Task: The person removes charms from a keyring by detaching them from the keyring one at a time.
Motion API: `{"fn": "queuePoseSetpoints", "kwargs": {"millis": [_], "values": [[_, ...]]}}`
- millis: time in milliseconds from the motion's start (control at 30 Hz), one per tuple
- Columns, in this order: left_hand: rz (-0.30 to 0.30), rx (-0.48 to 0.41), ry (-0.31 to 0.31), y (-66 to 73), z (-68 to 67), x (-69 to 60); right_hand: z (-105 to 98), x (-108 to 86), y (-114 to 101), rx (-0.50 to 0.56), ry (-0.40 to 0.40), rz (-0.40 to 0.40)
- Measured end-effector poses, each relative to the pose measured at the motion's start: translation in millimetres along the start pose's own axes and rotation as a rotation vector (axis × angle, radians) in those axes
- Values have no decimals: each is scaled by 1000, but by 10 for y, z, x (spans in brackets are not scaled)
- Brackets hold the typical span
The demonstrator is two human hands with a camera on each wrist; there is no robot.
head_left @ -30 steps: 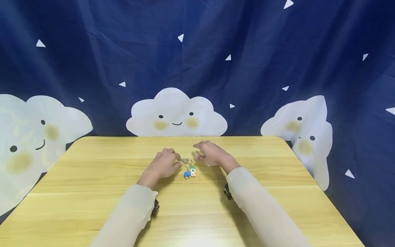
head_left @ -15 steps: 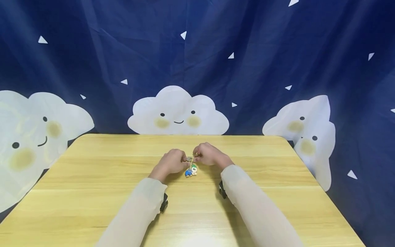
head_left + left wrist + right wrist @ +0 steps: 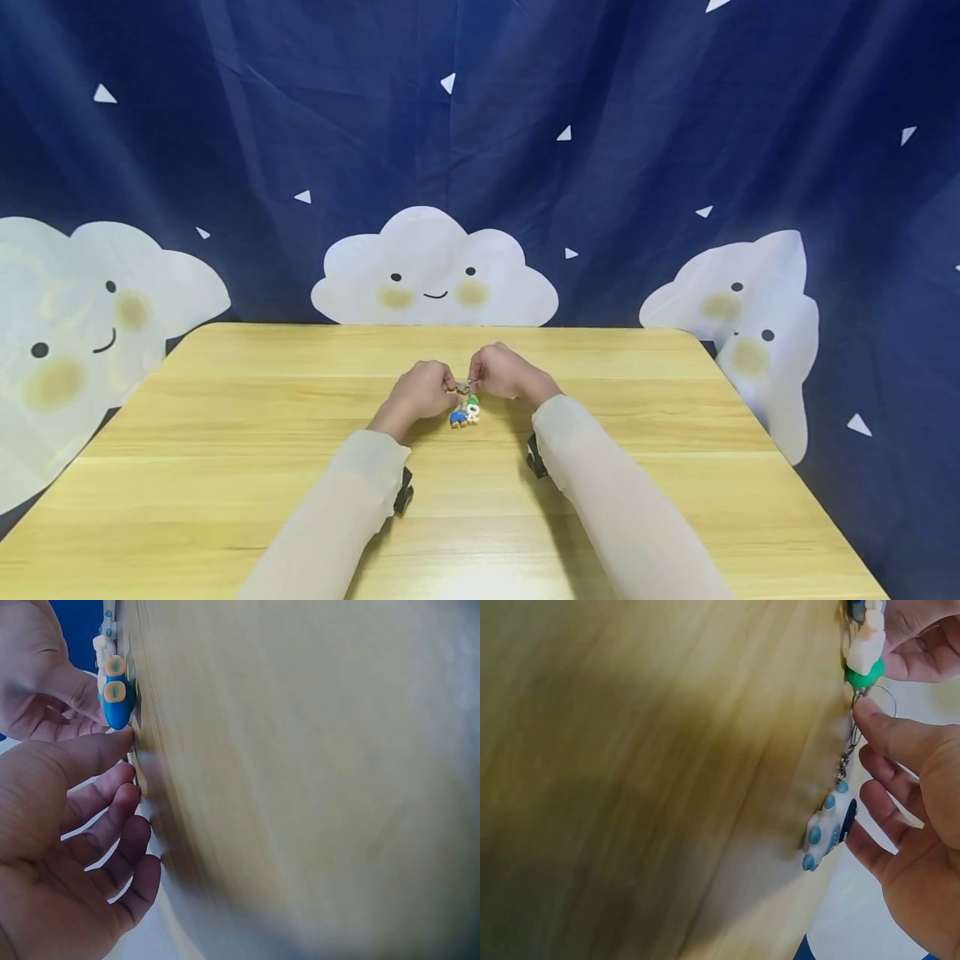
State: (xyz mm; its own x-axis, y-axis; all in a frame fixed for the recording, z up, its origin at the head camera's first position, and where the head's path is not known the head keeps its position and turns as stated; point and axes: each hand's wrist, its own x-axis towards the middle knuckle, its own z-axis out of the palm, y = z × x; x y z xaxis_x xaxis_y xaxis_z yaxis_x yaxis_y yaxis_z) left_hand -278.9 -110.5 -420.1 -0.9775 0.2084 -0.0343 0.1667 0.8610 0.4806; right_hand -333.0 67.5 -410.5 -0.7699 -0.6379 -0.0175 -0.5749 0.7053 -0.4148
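Observation:
A set of keychains lies between both hands near the far middle of the table. My left hand point(image 3: 423, 390) pinches its left side, at a small flat grey metal piece point(image 3: 462, 387) that looks like a key. From the right, my right hand point(image 3: 504, 372) pinches a thin metal key ring point(image 3: 889, 694) between thumb and fingers. Closest to the left thumb is a blue charm point(image 3: 118, 714) with orange feet. Beside it sits a white charm with a green top point(image 3: 866, 673). A white charm with light-blue spots point(image 3: 831, 829) hangs on a short chain by the right fingers.
The light wooden table point(image 3: 300, 500) spreads around both arms, its far edge just beyond the hands. Behind it hangs a dark blue curtain point(image 3: 510, 183) with smiling white clouds. A dark device point(image 3: 403, 490) is strapped under each wrist.
Both hands have drawn closer together around the keychains. The right hand, earlier apart with its index finger extended, now pinches the ring. The left hand has shifted slightly right.

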Motion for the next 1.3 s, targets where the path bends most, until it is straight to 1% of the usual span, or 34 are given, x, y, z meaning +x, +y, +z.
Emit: {"fn": "queuePoseSetpoints", "kwargs": {"millis": [133, 200, 333, 433, 500, 600, 700, 967, 1100, 1300], "values": [[6, -6, 2, -2, -8, 0, -50, -5, 3, 3, 2, -26], [16, -26, 5, -8, -18, -1, -73, -8, 1, 2, 7, -43], [34, -140, 20, -9, -46, 5, -121, -5, -33, -11, 27, -71], [58, -234, 52, -13, -70, 23, -159, -8, -86, -13, 51, -99], [84, -266, 78, -17, -86, 37, -184, -14, -128, -13, 66, -120], [126, -274, 110, -30, -108, 49, -219, -26, -186, -18, 91, -153], [155, -282, 141, -40, -138, 41, -258, -39, -234, -15, 115, -172], [190, -342, 259, 18, -267, -13, -380, -125, -312, 8, 210, -196], [214, -330, 285, 81, -354, -27, -457, -188, -346, 18, 264, -196], [279, -275, 316, 195, -544, -83, -573, -275, -407, 12, 354, -218]]}}
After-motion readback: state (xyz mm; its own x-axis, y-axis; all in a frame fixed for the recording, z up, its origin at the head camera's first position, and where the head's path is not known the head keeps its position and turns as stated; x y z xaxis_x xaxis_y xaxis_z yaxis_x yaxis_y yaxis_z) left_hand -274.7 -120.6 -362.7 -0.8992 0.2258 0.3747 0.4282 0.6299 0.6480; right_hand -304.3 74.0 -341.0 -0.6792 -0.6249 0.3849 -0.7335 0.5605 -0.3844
